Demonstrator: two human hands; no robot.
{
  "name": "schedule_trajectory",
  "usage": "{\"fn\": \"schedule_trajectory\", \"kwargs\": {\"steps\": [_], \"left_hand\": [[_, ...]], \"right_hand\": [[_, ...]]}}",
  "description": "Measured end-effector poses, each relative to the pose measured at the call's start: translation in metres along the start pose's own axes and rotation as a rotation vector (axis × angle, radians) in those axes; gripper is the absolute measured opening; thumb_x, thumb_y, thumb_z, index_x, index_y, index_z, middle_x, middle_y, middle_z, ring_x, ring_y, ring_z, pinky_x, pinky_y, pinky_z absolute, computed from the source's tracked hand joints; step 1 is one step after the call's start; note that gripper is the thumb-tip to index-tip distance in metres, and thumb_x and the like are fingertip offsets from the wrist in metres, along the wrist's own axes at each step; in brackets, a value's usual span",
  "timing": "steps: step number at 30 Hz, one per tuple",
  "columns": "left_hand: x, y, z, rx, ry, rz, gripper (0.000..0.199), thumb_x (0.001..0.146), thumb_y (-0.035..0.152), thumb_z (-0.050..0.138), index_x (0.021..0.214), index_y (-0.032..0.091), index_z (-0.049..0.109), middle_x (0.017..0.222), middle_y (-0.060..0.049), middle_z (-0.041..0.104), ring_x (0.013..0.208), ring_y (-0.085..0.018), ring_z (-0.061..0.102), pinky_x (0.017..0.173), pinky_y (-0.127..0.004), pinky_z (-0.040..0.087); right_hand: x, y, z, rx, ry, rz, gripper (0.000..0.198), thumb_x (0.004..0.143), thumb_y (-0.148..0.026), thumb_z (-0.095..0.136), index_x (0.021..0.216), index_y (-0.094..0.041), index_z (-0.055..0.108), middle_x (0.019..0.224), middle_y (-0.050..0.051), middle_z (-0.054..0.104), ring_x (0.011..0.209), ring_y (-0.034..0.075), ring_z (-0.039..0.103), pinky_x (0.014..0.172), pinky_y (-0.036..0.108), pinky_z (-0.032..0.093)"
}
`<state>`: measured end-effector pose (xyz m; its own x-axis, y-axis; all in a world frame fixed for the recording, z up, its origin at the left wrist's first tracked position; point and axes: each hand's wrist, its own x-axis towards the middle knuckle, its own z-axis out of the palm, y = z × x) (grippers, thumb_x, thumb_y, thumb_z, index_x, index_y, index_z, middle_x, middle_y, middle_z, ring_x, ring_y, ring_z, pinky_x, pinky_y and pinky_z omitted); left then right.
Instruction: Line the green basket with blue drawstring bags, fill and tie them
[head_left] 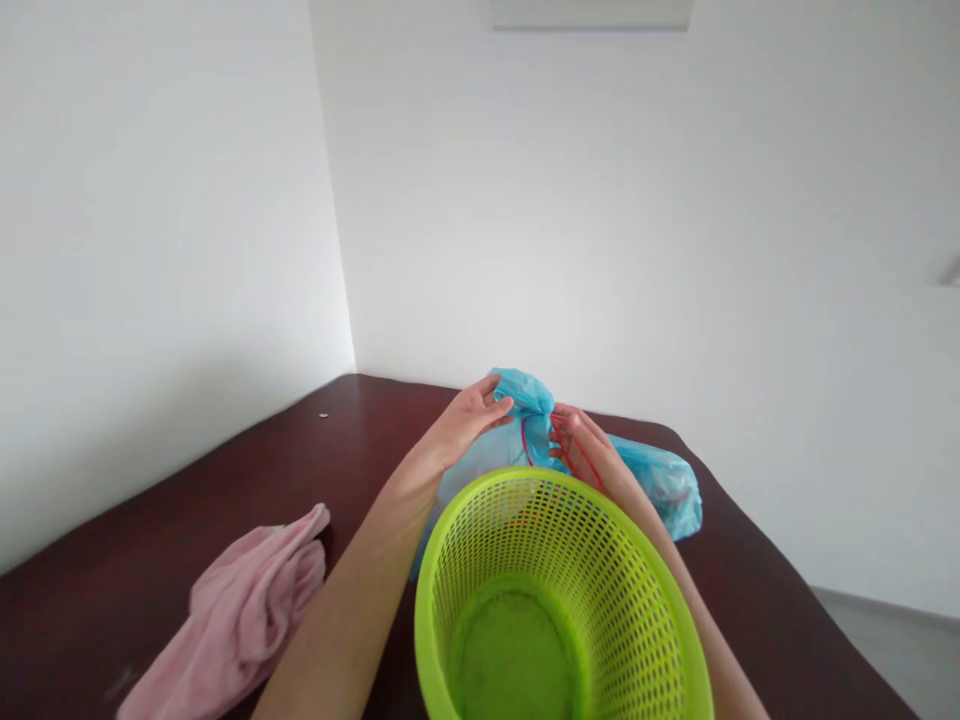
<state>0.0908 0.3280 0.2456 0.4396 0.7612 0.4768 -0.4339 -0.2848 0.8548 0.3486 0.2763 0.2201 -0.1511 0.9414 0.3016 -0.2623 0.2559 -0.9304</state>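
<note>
Beyond the basket, a thin blue plastic bag (487, 455) with a red drawstring (526, 440) is spread on the table, its top gathered into a bunch. My left hand (480, 405) grips the left side of that bunch between thumb and fingers. On the other side, my right hand (581, 435) is closed on the bag's neck, and the red cord runs over its fingers. Its palm side is partly hidden. A green plastic basket (555, 520) with perforated walls stands between my forearms, tilted toward me, and covers the bag's lower part.
A crumpled pink towel (247, 610) lies on the dark red table (360, 440) beside my left forearm. More blue plastic (664, 485) rests at the right edge. A tiny white bit (323, 415) sits near the back left corner. White walls (600, 220) bound the table behind and left.
</note>
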Motion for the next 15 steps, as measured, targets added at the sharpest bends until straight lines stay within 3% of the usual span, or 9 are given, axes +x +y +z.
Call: {"fn": "schedule_trajectory", "kwargs": {"steps": [3, 6, 10, 12, 15], "left_hand": [[-0.002, 0.010, 0.003, 0.232, -0.123, 0.087, 0.040, 0.102, 0.049, 0.096, 0.132, 0.028, 0.082, 0.135, -0.011, 0.086, 0.122, -0.026, 0.083, 0.117, -0.046, 0.064], [-0.006, 0.011, 0.003, 0.403, -0.108, 0.103, 0.044, 0.097, 0.047, 0.100, 0.133, 0.029, 0.082, 0.134, -0.012, 0.086, 0.119, -0.029, 0.084, 0.105, -0.045, 0.067], [-0.010, 0.005, 0.006, 0.541, -0.045, 0.137, 0.049, 0.092, 0.046, 0.103, 0.135, 0.033, 0.083, 0.132, -0.010, 0.087, 0.114, -0.031, 0.083, 0.099, -0.047, 0.068], [-0.010, 0.003, 0.010, 0.639, -0.038, 0.155, 0.044, 0.092, 0.045, 0.103, 0.131, 0.033, 0.086, 0.128, -0.009, 0.088, 0.111, -0.032, 0.082, 0.099, -0.048, 0.066], [-0.010, 0.002, 0.016, 0.733, -0.040, 0.119, 0.028, 0.099, 0.041, 0.096, 0.124, 0.030, 0.089, 0.118, -0.008, 0.090, 0.102, -0.031, 0.081, 0.091, -0.046, 0.063]], "right_hand": [[0.010, 0.009, 0.007, -0.011, -0.047, -0.001, 0.061, 0.087, -0.073, 0.100, 0.126, -0.031, 0.079, 0.111, 0.004, 0.080, 0.088, 0.021, 0.070, 0.073, 0.033, 0.055], [0.015, 0.011, 0.011, -0.084, -0.072, -0.017, 0.054, 0.084, -0.064, 0.106, 0.113, -0.028, 0.079, 0.095, 0.001, 0.077, 0.077, 0.017, 0.064, 0.069, 0.031, 0.049], [0.012, 0.011, 0.014, -0.094, -0.114, -0.010, 0.046, 0.090, -0.062, 0.102, 0.109, -0.027, 0.081, 0.100, 0.002, 0.079, 0.081, 0.018, 0.068, 0.076, 0.033, 0.054], [0.010, 0.012, 0.013, -0.078, -0.119, 0.016, 0.043, 0.093, -0.062, 0.100, 0.106, -0.026, 0.081, 0.102, 0.003, 0.081, 0.083, 0.019, 0.069, 0.079, 0.035, 0.056], [0.009, 0.015, 0.010, -0.040, -0.083, 0.041, 0.047, 0.088, -0.065, 0.103, 0.098, -0.026, 0.078, 0.091, 0.000, 0.078, 0.075, 0.017, 0.066, 0.072, 0.033, 0.054]]}}
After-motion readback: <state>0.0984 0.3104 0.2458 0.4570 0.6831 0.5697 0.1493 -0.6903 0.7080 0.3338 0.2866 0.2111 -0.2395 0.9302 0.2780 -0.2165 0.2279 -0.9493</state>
